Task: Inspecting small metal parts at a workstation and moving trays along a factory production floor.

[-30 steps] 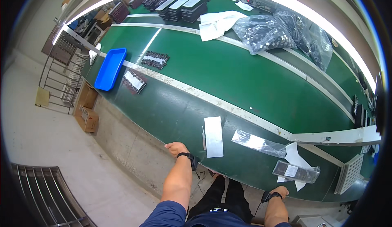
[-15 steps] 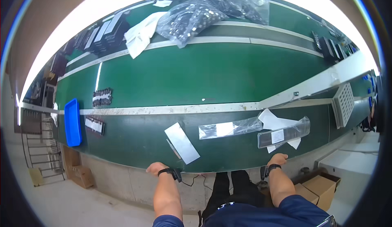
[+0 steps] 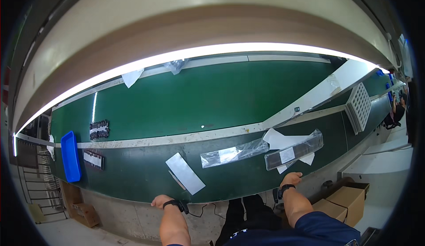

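My left hand (image 3: 162,201) is curled over the front edge of the dark green workbench (image 3: 137,175), its fingers partly hidden. Farther right along that edge, my right hand (image 3: 292,179) is closed the same way. Nearest my left hand lies a flat silver-white plate (image 3: 186,174), slanted, with a thin strip beside it. Just beyond my right hand, a dark flat piece in clear plastic with a white label (image 3: 305,150) lies on white paper (image 3: 283,139). A clear plastic sleeve with a white label (image 3: 234,153) lies between these.
A blue tray (image 3: 71,157) stands at the left end, near two dark-edged stacks (image 3: 94,160). A pale rail (image 3: 177,138) separates the bench from a green surface. On the right are a slanted white beam (image 3: 323,93) and perforated white trays (image 3: 358,109). Cardboard boxes (image 3: 345,201) sit below; another person (image 3: 399,111) is far right.
My view has tilted upward, bringing the overhead light and panel lower and hiding most of the far bags and stacks. Both hands stay at the bench edge; the objects keep their places.
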Tool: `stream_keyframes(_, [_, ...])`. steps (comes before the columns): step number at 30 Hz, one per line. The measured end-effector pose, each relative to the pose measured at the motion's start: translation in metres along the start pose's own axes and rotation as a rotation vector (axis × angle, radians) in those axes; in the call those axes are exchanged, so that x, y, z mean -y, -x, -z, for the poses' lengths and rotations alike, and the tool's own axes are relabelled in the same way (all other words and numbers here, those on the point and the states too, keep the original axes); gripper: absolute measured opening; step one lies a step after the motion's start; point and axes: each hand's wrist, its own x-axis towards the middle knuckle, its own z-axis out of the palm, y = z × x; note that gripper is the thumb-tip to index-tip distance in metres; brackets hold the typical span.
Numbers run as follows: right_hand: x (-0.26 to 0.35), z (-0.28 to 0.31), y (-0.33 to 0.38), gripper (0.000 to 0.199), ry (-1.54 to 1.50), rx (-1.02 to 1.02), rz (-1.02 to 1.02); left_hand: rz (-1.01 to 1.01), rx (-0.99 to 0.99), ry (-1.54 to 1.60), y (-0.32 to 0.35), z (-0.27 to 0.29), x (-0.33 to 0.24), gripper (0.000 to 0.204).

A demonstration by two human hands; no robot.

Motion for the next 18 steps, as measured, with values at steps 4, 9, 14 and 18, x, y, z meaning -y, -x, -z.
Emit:
stream_keyframes(4, [0.0, 0.001, 0.001, 0.066, -0.028, -0.003, 0.02, 0.116, -0.129, -0.019, -0.019, -0.022, -0.002, 0.077])
stream_keyframes(9, [-0.004, -0.004, -0.006, 0.065, -0.008, 0.009, 0.009, 0.148, -0.157, -0.016, -0.033, -0.031, 0.003, 0.077])
stream_keyframes(14, [-0.012, -0.01, -0.012, 0.062, -0.011, -0.091, 0.145, 0.062, -0.607, -0.015, -0.062, -0.062, 0.006, 0.077])
stream_keyframes(18, [-0.012, -0.01, -0.009, 0.06, -0.003, -0.089, 0.151, 0.107, -0.398, 0.045, -0.076, -0.07, 0.01, 0.075])
